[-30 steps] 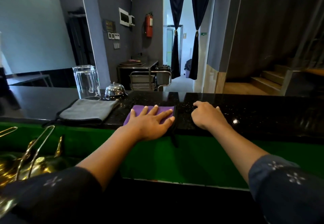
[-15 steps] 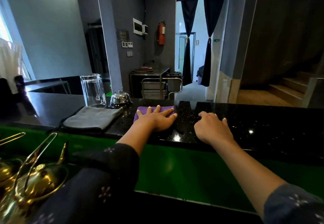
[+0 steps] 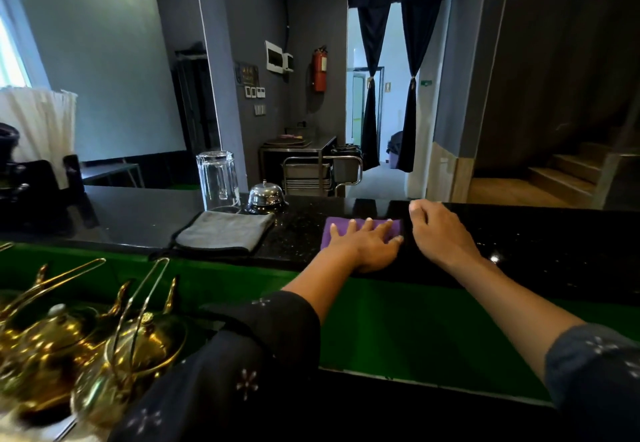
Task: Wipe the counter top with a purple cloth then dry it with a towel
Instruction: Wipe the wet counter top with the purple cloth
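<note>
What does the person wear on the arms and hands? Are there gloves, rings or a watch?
Both forearms are bare. The left sleeve is dark, nearly black, with small pale flower prints; the right sleeve looks greyer-blue with the same flowers. Left hand and right hand show no gloves, rings or watch.

No readable text, wall plaque (image 3: 246,73) lettering blurred, green door sign (image 3: 426,82) illegible

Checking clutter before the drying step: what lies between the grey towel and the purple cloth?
Only bare black counter between the towel and the cloth, per the head view.
</note>
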`<state>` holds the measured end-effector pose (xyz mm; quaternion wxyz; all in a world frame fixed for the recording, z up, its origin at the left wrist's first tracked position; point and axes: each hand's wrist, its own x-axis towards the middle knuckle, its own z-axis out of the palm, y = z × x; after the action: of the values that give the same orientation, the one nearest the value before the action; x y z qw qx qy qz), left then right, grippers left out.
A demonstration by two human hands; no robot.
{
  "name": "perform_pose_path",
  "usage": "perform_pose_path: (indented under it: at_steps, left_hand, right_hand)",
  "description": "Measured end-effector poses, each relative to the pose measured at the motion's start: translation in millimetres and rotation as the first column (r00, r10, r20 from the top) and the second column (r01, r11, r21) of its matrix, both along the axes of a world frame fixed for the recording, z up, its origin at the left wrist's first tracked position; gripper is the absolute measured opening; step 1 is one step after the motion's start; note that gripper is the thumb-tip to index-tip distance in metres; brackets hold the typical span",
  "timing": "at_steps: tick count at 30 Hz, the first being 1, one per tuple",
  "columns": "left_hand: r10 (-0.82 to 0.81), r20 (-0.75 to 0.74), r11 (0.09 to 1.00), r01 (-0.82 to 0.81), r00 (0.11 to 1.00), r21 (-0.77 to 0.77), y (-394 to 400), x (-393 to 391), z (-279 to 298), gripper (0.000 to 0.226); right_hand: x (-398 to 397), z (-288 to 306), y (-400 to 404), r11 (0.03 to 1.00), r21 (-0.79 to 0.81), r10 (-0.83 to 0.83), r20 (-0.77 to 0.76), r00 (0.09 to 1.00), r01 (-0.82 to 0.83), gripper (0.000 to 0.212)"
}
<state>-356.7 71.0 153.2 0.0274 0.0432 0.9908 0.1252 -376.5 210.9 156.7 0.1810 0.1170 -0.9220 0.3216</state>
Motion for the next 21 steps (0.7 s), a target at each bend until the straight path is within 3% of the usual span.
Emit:
perform_pose_path:
  at_steps: [2, 5, 8, 11, 16, 21]
  left_hand:
    - [0.022, -0.123, 0.982, 0.002, 0.992, 0.188, -16.8, 4.1, 6.8, 0.057]
    - [0.161, -0.312, 0.982, -0.119, 0.936, 0.149, -58.4, 10.6, 12.4, 0.047]
    - [0.197, -0.225, 0.98, -0.189, 0.954, 0.056, -92.2, 18.8, -2.6, 0.051]
    - [0.155, -0.147, 0.986, -0.162, 0.977, -0.036, -101.7, 11.5, -14.7, 0.052]
    - [0.152, -0.1, 0.979, -0.163, 0.983, -0.119, -105.2, 6.6, -14.8, 0.054]
    - [0.158, -0.093, 0.978, -0.168, 0.983, -0.123, -102.1, 8.1, -15.2, 0.055]
  right_hand:
    - [0.7, 3.3, -10.9, 0.992, 0.112, 0.075, -0.091, 0.993, -0.064, 0.038]
    - [8.5, 10.2, -45.9, 0.944, 0.258, 0.226, -0.057, 0.973, -0.204, 0.04]
    - [13.5, 2.6, -85.2, 0.867, 0.426, 0.217, 0.146, 0.965, -0.259, 0.055]
    - [6.8, -8.0, -98.5, 0.862, 0.443, 0.116, 0.305, 0.945, -0.249, 0.059]
    - [-7.2, -6.3, -54.4, 0.847, 0.47, 0.094, 0.327, 0.94, -0.248, 0.058]
    - [-38.6, -5.6, 53.2, 0.852, 0.523, -0.176, 0.306, 0.936, -0.011, 0.058]
